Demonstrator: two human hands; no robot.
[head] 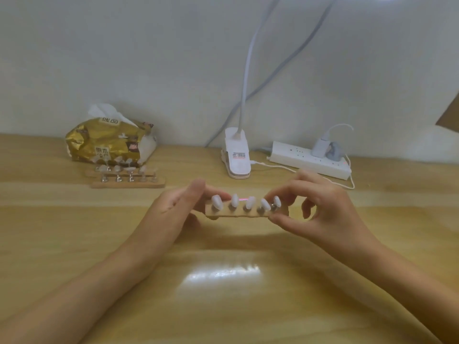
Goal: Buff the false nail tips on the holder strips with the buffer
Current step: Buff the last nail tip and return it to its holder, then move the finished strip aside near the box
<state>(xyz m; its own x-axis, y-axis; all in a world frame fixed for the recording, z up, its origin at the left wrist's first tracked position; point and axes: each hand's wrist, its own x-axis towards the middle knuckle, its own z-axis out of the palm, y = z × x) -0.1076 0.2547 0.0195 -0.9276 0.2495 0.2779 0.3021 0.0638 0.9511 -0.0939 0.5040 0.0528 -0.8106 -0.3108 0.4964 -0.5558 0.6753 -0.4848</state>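
Above the bench [74,232], the left hand [173,209] and the right hand [320,207] hold a strip [238,214] level between them, fingers clamped on its two ends. Five white tips [249,202] stand along it, the rightmost touching the right fingers [283,191].

- Strip [238,214]: pale wood, level, lifted over the middle of the tabletop [273,319], with the left hand [173,209] and right hand [320,209] gripping its ends.
- Tips [249,202]: five, white, standing on pegs in a row along it.
- Spare strips [128,184]: two, side by side near the back-left edge, bearing clear tips [129,170].
- Buffer [242,199]: perhaps the pink sliver behind the row.
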